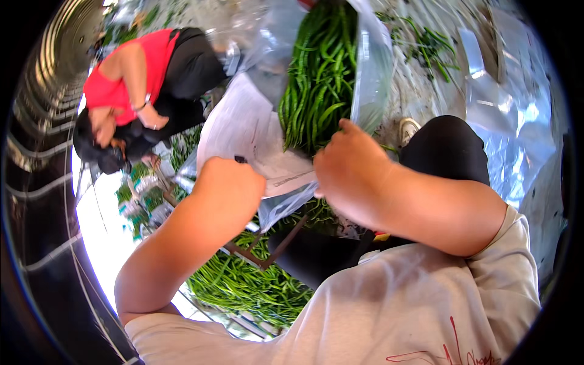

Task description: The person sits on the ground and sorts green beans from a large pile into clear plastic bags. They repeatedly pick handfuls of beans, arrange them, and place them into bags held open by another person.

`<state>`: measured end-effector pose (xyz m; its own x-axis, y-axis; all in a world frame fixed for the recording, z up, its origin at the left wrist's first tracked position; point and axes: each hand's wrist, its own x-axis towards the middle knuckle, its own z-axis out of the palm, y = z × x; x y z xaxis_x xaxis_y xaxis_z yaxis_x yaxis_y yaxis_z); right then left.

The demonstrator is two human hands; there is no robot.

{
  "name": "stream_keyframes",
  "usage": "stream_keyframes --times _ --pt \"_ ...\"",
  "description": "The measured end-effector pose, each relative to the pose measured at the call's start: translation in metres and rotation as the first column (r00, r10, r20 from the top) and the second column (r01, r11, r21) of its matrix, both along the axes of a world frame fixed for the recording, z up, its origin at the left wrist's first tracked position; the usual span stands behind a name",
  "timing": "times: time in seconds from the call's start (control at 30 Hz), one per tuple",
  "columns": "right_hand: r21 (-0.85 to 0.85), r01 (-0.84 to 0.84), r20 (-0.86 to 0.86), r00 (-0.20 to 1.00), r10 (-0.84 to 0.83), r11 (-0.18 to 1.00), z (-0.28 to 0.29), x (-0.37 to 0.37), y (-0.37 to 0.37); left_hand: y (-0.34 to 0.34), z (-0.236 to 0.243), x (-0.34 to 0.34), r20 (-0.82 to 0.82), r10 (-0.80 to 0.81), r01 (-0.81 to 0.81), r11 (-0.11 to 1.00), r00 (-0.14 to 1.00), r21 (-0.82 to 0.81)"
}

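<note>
Long green chili peppers fill a clear plastic bag lying open in front of me. A white printed paper sheet sits at the bag's near left side, partly against the peppers. My left hand is closed, pinching the near left edge of the sheet. Closed at the bag's near right edge is my right hand, close to the sheet's right corner. Its fingertips are partly hidden, so whether it also grips the paper is unclear. Loose clear plastic hangs below the sheet between my hands.
A large heap of green chilies spreads at lower left, beside a brown frame. At upper left, a person in a red top bends over. Clear plastic sheeting covers the ground at right, and loose chilies lie at upper right.
</note>
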<state>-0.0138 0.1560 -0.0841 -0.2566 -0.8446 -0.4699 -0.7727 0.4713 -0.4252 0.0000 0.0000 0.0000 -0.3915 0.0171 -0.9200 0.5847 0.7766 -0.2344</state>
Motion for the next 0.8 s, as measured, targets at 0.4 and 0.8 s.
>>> stream_keyframes --times 0.4,0.8 --pt "-0.446 0.063 0.468 0.867 0.173 0.893 0.001 0.047 -0.057 -0.086 0.057 0.220 -0.561 0.650 0.177 0.559 0.513 0.810" --pt "-0.779 0.309 0.241 0.951 -0.193 0.546 0.043 0.106 -0.061 -0.198 -0.126 0.582 -0.220 0.820 -0.365 0.014 -0.529 0.931"
